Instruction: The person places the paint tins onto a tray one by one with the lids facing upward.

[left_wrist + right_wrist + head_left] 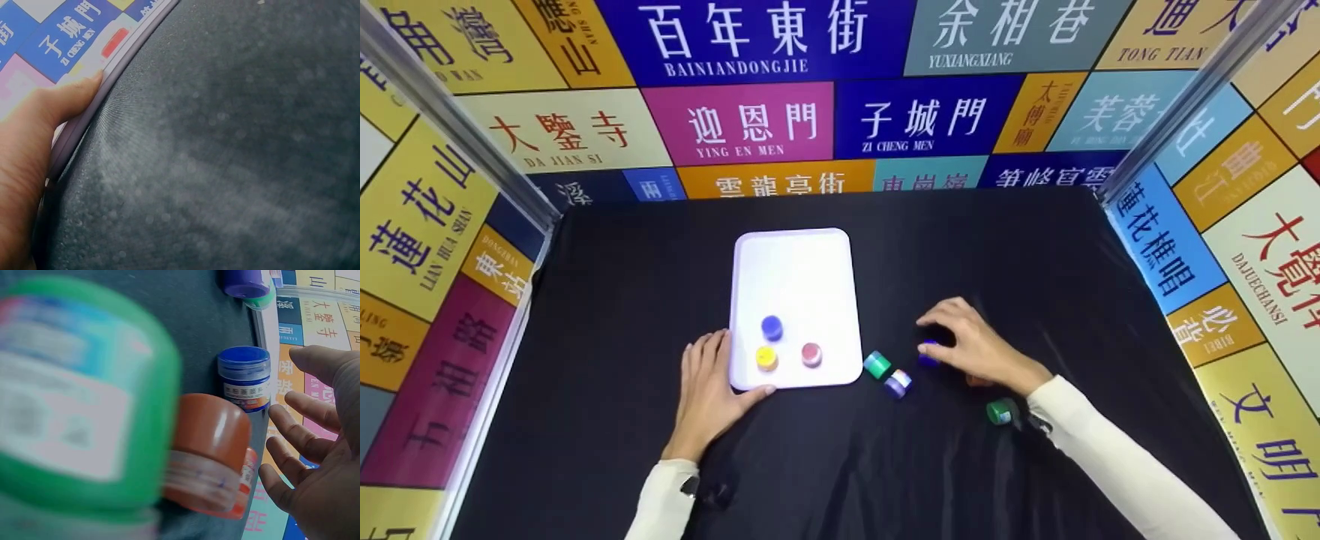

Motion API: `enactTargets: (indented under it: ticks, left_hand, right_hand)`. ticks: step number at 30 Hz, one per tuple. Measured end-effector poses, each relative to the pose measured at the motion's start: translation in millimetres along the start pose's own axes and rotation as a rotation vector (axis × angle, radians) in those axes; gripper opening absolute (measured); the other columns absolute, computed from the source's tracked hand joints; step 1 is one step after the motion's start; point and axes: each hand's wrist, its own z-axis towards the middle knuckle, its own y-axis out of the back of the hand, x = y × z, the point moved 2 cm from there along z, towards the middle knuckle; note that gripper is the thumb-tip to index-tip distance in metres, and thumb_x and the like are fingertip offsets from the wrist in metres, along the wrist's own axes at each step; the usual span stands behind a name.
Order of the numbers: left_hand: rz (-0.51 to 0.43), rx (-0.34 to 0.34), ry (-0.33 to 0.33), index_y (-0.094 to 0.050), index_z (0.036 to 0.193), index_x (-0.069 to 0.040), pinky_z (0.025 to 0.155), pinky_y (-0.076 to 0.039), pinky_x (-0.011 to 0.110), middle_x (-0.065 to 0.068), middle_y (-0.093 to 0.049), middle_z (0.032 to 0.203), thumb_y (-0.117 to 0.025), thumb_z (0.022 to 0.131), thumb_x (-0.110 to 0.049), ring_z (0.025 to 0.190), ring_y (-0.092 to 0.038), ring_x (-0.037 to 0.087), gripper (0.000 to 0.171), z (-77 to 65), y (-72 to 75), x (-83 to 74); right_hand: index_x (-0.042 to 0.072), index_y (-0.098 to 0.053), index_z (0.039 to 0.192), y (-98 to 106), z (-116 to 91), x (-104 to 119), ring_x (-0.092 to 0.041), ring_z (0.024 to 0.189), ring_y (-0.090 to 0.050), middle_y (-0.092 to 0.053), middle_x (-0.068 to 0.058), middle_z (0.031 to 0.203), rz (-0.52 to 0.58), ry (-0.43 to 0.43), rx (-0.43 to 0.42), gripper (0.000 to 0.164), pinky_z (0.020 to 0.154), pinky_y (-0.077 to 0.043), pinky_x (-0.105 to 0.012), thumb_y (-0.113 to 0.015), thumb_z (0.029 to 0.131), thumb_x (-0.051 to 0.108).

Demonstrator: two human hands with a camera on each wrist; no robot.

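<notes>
My left hand [709, 390] lies at the near left corner of a white tray [795, 277], fingers along its left side. The left wrist view shows the thumb [79, 95] on the rim. Inside the tray stand three small paint jars: blue-purple [772, 328], yellow [766, 358] and red [811, 354]. Right of the tray, my right hand [979, 349] is spread around a blue paint jar [244, 379], with a gap between fingers and jar in the right wrist view. An orange jar [208, 430] stands close by, mostly hidden under the hand in the head view.
A green jar [877, 364] and a purple jar [898, 383] lie beside the tray's near right corner. Another green jar [1000, 411] is near my right wrist. The black cloth [630, 270] covers the table, enclosed by walls with printed characters [757, 124].
</notes>
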Motion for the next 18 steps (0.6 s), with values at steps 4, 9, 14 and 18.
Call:
enactTargets:
  ticks: [4, 9, 14, 18]
  left_hand:
    - [0.005, -0.005, -0.001, -0.040, 0.167, 0.003, 0.135, -0.008, 0.064, 0.025, -0.047, 0.163, -0.086, 0.080, -0.073, 0.155, -0.032, 0.045, 0.124, 0.1, -0.4, 0.1]
    - [0.002, 0.011, 0.010, -0.039, 0.168, 0.001, 0.135, -0.006, 0.062, 0.024, -0.046, 0.164, -0.084, 0.081, -0.075, 0.156, -0.031, 0.044, 0.124, 0.3, -0.1, 0.1]
    - [-0.009, 0.020, 0.017, -0.038, 0.168, 0.001, 0.135, -0.006, 0.062, 0.024, -0.045, 0.165, -0.084, 0.081, -0.075, 0.157, -0.030, 0.044, 0.124, 0.0, 0.0, -0.6]
    - [-0.007, 0.014, 0.012, -0.039, 0.168, 0.001, 0.135, -0.006, 0.062, 0.024, -0.045, 0.165, -0.084, 0.081, -0.074, 0.157, -0.031, 0.044, 0.124, -0.2, 0.0, -0.8]
  right_hand:
    - [0.005, -0.077, 0.129, 0, -9, 2, -0.029, 0.127, -0.056, -0.071, -0.007, 0.129, 0.003, -0.005, -0.011, 0.042, 0.110, -0.049, -0.052, -0.089, 0.094, 0.025]
    - [0.004, -0.078, 0.127, 1, -16, 4, -0.031, 0.124, -0.057, -0.072, -0.008, 0.125, -0.012, 0.046, -0.051, 0.041, 0.107, -0.049, -0.051, -0.092, 0.091, 0.020]
    - [0.004, -0.079, 0.126, 0, -23, 6, -0.031, 0.123, -0.058, -0.073, -0.008, 0.124, -0.031, 0.063, -0.067, 0.040, 0.106, -0.049, -0.052, -0.092, 0.091, 0.018]
    - [0.004, -0.079, 0.127, -2, -29, 6, -0.030, 0.125, -0.057, -0.072, -0.007, 0.126, -0.043, 0.048, -0.058, 0.040, 0.107, -0.049, -0.052, -0.091, 0.092, 0.018]
